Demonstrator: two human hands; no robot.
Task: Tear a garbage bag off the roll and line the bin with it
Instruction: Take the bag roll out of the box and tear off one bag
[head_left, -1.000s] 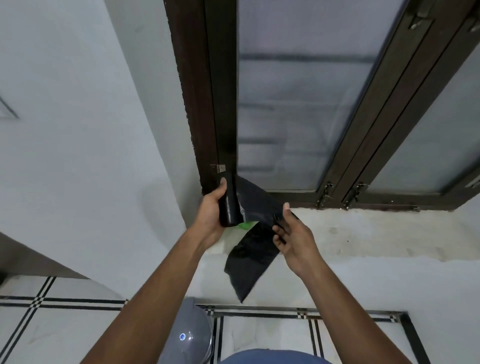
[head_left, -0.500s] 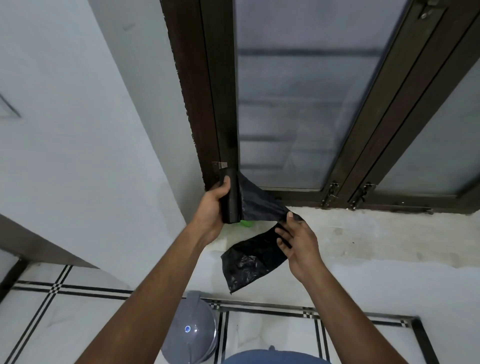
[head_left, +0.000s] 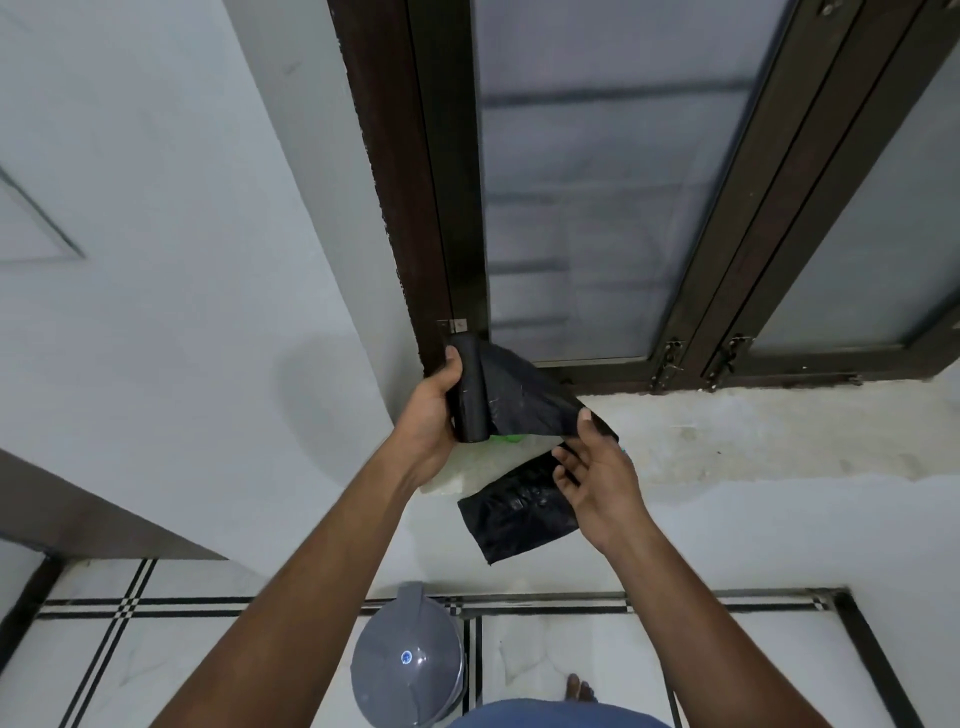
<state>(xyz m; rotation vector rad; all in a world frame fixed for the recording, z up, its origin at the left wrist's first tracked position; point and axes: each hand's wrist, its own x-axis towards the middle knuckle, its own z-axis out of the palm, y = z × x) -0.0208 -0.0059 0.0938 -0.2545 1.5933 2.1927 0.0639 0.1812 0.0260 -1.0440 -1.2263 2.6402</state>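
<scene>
The left hand (head_left: 427, 415) is gripping the upright black roll (head_left: 469, 387) while the right hand (head_left: 597, 475) is pinching its unrolled, crinkled glossy bag (head_left: 519, 512), hanging toward six o'clock above the grey bin (head_left: 408, 670).

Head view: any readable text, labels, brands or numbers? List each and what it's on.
None readable.
Grey bin lid: small round blue-and-white badge, too small to read.
Black garbage bag roll, held by the left hand: no print visible.
Unrolled bag at the right hand: only glossy creases, no lettering.
</scene>
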